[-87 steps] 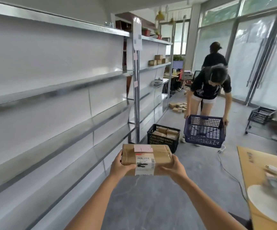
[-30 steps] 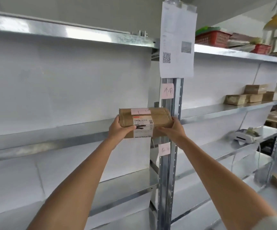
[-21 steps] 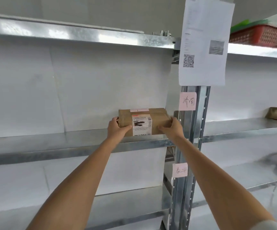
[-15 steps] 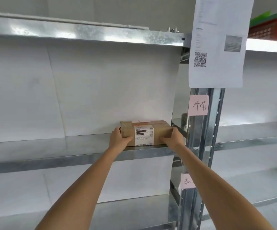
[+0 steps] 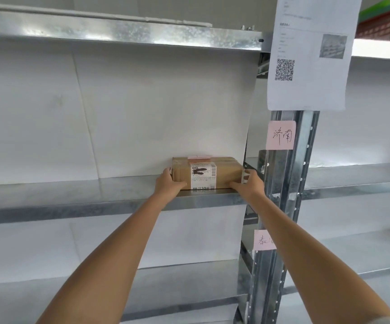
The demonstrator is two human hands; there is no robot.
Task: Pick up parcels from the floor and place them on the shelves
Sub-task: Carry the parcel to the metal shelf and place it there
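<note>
A brown cardboard parcel with a white label (image 5: 207, 173) sits on the grey metal shelf (image 5: 72, 195), at its right end beside the steel upright post (image 5: 283, 183). The left hand (image 5: 169, 184) and right hand (image 5: 247, 185) grasp its ends. Bare shelf stretches leftward.

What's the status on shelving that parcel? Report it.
Done: the parcel sits on the metal shelf, near the upright post. In hand: left hand and right hand grip its ends. Left: let go; other parcels aren't in view.
</note>
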